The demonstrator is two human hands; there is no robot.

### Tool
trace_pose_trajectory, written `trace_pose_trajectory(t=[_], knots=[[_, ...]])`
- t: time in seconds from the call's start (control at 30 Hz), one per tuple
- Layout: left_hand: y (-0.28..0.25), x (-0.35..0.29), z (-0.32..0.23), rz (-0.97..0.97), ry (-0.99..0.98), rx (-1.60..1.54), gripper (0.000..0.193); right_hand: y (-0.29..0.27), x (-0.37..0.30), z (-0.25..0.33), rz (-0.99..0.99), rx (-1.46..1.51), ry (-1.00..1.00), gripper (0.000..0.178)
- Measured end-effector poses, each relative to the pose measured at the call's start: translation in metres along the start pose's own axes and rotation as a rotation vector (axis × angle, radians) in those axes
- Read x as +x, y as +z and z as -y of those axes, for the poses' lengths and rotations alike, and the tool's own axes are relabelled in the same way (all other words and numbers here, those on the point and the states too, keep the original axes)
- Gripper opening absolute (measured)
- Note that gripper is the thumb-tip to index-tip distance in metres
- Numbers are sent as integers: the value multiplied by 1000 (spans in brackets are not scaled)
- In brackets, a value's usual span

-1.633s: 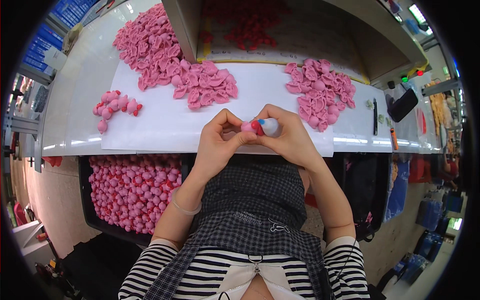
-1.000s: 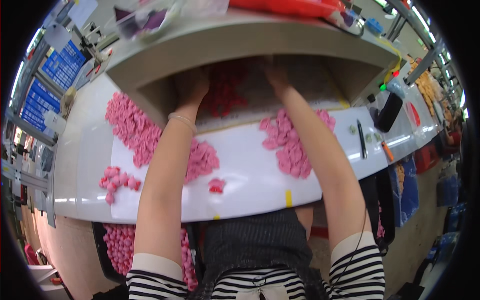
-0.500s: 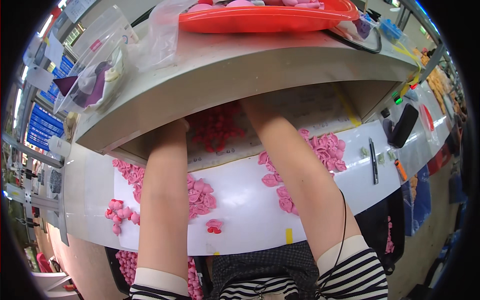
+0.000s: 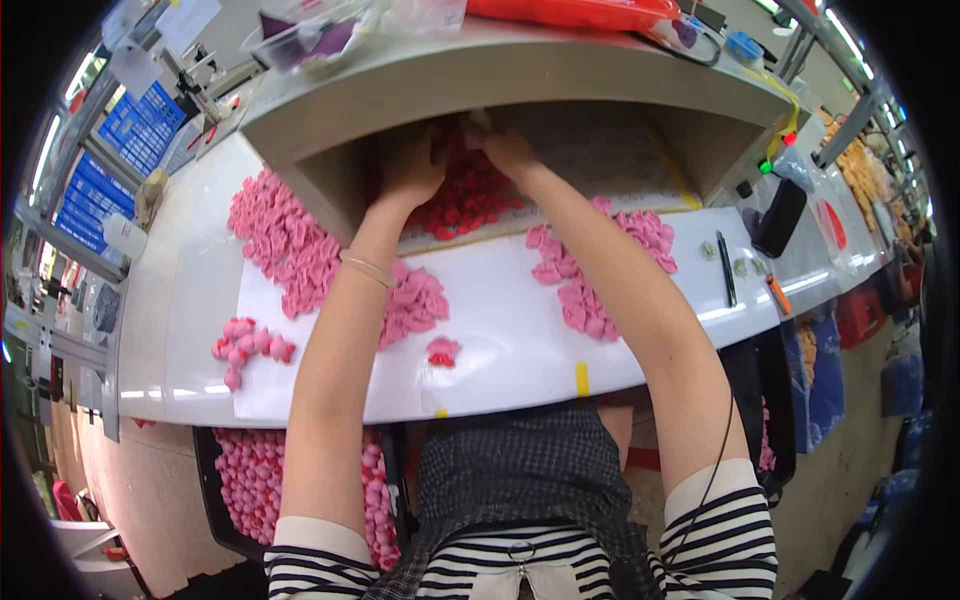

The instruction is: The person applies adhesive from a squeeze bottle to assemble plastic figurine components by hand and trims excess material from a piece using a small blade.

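Both my hands reach under a grey shelf into its shaded hollow. My left hand [image 4: 415, 170] is curled, with its fingertips lost in shadow. My right hand [image 4: 508, 152] is closed near it, with something pale at its fingertips that I cannot make out. Below and between the hands lies a heap of small red pieces [image 4: 465, 205]. Soft pink petal-like pieces [image 4: 285, 235] spread beside my left forearm, with another pink cluster [image 4: 412, 305] just right of it. More pink pieces [image 4: 585, 305] lie by my right forearm. A single pink piece with red ends [image 4: 442, 351] sits apart.
The grey shelf [image 4: 560, 75] overhangs the white table [image 4: 500, 370], a red tray [image 4: 580, 12] on top. Joined pink balls [image 4: 245, 350] lie at left. A pen [image 4: 726, 270], orange cutter [image 4: 778, 294] and black case [image 4: 780, 220] lie right. A bin of pink balls [image 4: 250, 480] stands below.
The view has shifted, so the shelf's hollow and both hands now show more. My hands, hidden under the shelf before, are visible and close together over the red pieces.
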State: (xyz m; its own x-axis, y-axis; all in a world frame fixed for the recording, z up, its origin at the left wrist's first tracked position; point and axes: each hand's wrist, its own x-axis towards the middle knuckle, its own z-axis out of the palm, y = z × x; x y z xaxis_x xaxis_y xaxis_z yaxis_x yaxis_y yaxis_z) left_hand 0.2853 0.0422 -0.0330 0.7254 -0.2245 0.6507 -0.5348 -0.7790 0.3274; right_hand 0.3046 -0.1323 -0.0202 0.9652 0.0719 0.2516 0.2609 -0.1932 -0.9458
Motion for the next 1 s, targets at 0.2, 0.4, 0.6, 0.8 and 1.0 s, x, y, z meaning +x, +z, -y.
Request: trace_pose_trajectory(t=[0.2, 0.4, 0.6, 0.8, 1.0], knots=[[-105, -87, -99, 123, -171, -384, 25, -54, -69, 13, 104, -139, -104, 30], [-132, -217, -159, 202, -400, -461, 38, -46, -172, 34, 157, 22, 237, 34], [-109, -223, -170, 42, -484, -350, 45, -20, -213, 31, 217, 128, 169, 31], [-102, -215, -168, 179, -463, -284, 46, -41, -258, 40, 348, 213, 283, 22], [-109, -214, -164, 198, -607, -492, 65, -44, -272, 37, 159, 295, 204, 17]])
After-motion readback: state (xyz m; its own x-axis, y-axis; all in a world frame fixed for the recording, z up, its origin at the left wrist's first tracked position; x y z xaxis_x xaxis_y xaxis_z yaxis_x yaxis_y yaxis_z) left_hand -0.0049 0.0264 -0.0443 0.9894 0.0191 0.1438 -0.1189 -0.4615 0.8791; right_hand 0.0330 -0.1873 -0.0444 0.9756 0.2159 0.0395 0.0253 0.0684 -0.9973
